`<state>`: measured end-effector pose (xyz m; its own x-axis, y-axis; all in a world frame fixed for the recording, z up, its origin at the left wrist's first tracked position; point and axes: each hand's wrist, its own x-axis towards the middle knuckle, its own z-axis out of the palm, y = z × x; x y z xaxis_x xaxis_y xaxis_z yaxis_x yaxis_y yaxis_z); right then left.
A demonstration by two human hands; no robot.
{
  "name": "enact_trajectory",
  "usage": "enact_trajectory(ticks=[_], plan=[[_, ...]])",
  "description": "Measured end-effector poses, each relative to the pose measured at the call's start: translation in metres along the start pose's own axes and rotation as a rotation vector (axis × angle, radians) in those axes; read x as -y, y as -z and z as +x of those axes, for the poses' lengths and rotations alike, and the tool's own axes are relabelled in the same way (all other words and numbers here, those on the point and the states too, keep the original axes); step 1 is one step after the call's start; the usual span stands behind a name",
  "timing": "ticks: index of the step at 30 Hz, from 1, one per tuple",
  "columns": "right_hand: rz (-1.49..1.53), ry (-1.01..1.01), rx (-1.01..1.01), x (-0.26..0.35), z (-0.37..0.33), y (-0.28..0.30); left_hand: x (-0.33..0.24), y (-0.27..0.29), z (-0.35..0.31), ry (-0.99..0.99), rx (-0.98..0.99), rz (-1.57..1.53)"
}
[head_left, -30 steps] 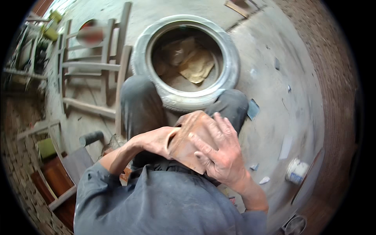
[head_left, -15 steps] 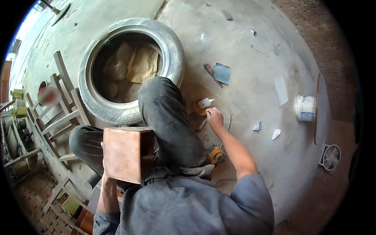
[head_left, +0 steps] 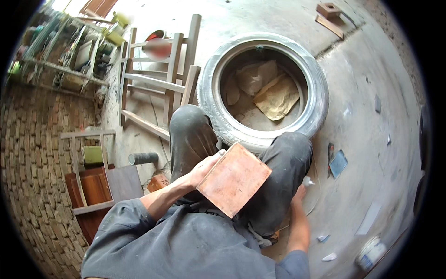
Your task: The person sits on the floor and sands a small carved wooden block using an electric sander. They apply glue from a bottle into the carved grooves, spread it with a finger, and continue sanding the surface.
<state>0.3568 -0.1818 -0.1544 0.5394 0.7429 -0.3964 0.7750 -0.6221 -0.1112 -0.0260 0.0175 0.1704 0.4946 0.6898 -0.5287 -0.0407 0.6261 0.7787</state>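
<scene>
Tire [head_left: 317, 88] on grey floor [head_left: 395, 176]

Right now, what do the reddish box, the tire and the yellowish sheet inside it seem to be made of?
Reddish box: probably wood, smooth but worn; mottled face, darkened edges. Tire: likely rubber, dull and dusty grey; rounded sidewall. Yellowish sheet: perhaps paper, matte and creased, though thin plastic is possible.

The left hand's [head_left: 203, 171] fingers lie largely hidden behind a wooden box [head_left: 234, 180], while a trousered leg [head_left: 284, 165] masks part of the right hand [head_left: 299, 194] and a white bottle [head_left: 308, 181]. A round red object [head_left: 158, 50] blurs beyond; shelf items [head_left: 83, 56] appear too small to identify.
</scene>
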Motion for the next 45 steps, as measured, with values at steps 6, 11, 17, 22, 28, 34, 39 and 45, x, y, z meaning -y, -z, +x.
enact_trajectory(ticks=[6,11,17,22,28,34,39,45], plan=[[0.189,-0.070,-0.194,-0.014,0.001,-0.001,0.013,0.005,0.006,0.023,0.069,0.114],[0.580,0.008,-0.507,0.034,-0.030,0.139,0.009,-0.001,0.002,-0.011,0.102,0.193],[0.761,0.538,-0.558,0.168,-0.125,0.368,0.006,-0.015,0.000,-0.037,0.096,0.217],[0.559,0.979,-0.413,0.253,-0.155,0.389,0.013,-0.019,-0.006,-0.140,0.148,0.273],[0.364,1.101,-0.448,0.270,-0.156,0.373,0.019,-0.018,-0.015,-0.181,0.167,0.294],[0.127,1.139,-0.452,0.265,-0.168,0.371,0.021,-0.015,-0.015,-0.194,0.153,0.269],[0.009,1.048,-0.371,0.255,-0.186,0.368,0.024,-0.016,-0.014,-0.172,0.162,0.249],[-0.036,1.016,-0.315,0.259,-0.185,0.370,0.016,-0.015,-0.016,-0.174,0.192,0.275]])
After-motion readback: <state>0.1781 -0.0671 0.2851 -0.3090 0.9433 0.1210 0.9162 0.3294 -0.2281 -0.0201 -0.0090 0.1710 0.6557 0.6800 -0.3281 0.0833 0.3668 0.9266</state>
